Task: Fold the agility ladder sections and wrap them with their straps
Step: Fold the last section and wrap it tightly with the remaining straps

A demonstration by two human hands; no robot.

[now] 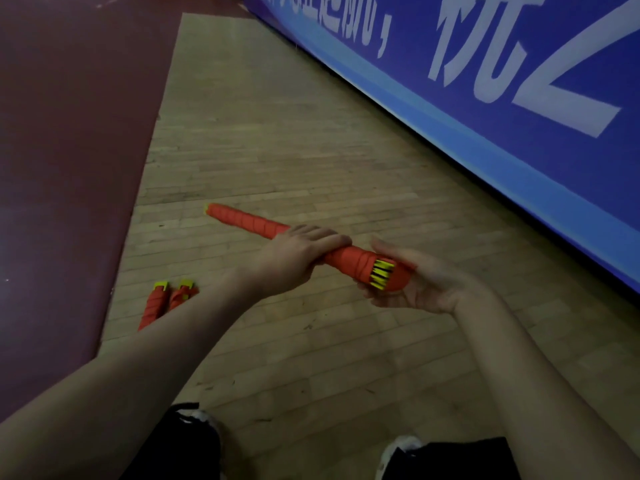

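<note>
A folded agility ladder bundle [249,221], wound in orange strap, stretches from centre-left to centre. Yellow rung ends [381,273] show at its near end. My left hand [298,252] grips the bundle from above around its middle. My right hand [415,282] cups the near end from below, fingers partly spread, with orange strap lying in the palm. Two more strap-wrapped bundles [162,301] with yellow tips lie on the floor at the left, partly hidden behind my left forearm.
The wooden floor [311,150] runs ahead, bordered by a dark red surface [69,133] at the left. A blue banner wall [485,98] with white characters slants along the right. My shoes [401,448] and dark trousers show at the bottom edge.
</note>
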